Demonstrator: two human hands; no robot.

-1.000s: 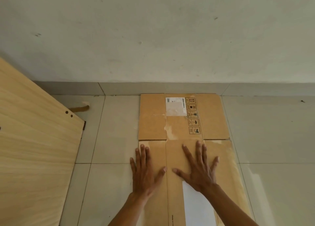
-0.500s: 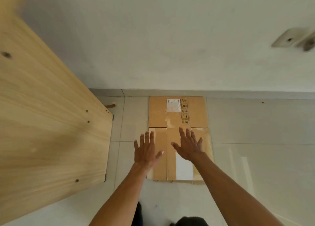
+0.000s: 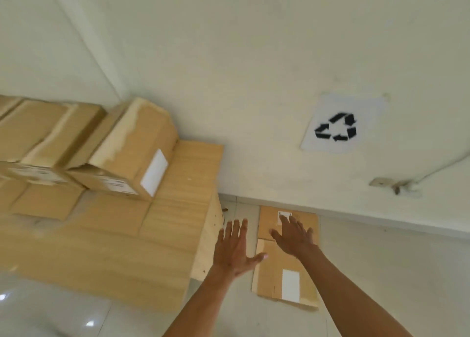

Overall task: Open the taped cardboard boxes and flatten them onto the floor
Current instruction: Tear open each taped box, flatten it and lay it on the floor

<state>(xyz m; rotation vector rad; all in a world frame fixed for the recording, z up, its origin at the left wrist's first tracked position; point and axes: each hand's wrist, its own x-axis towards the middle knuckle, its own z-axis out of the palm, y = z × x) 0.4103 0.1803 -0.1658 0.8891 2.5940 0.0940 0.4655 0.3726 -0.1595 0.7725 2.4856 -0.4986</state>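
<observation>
A flattened brown cardboard box (image 3: 284, 268) with a white label lies on the tiled floor against the wall. My left hand (image 3: 235, 247) hovers above the floor at its left edge, fingers spread and empty. My right hand (image 3: 293, 236) is raised over the flat box's far half, also spread and holding nothing. On the wooden table at the left stand several taped cardboard boxes; the nearest taped box (image 3: 132, 151) carries a white label on its side, and another taped box (image 3: 38, 138) sits beside it.
The light wooden table (image 3: 162, 235) fills the left side, its corner close to my left hand. A paper sheet with a recycling symbol (image 3: 338, 128) hangs on the wall. A wall socket (image 3: 391, 184) with a cable is at the right.
My hands have lifted off the flat cardboard and my view has risen and swung left, bringing the table top with its taped boxes and the recycling sign into sight.
</observation>
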